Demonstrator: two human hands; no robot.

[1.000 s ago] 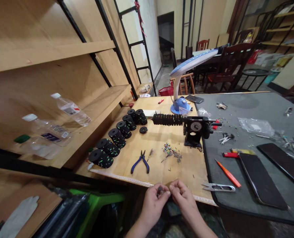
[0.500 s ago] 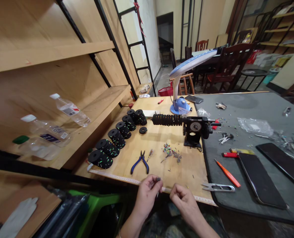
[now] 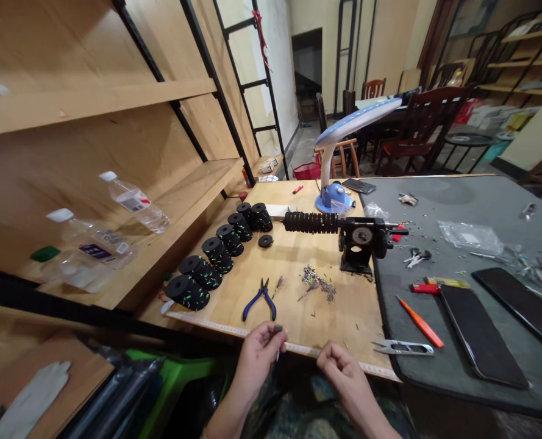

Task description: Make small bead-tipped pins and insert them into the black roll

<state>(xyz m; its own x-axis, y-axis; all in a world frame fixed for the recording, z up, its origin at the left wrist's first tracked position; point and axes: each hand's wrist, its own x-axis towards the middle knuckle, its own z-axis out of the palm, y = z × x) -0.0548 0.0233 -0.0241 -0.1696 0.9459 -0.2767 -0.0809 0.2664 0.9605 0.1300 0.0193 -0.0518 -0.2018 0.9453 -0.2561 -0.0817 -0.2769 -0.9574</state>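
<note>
My left hand is closed in a pinch over the table's front edge. Between its thumb and fingers sits a small dark grey piece, too small to name, and a thin pale tip shows below. Level with it to the right, my right hand has its fingers curled and pressed together; whatever they pinch cannot be made out. Blue-handled pliers lie with handles spread just beyond my left hand. Past both hands are a heap of coloured beads, small grey metal bits and a little feathery bundle.
Black foam spools wound with line stand along the left. A black hand-cranked winder carries a row of rings. A blue lamp stands behind. On the grey mat lie thread snips, an orange tool and phones.
My left hand has shifted left with the small grey piece, widening the space between my hands. My right hand has moved very slightly right. The view has tilted a little.
</note>
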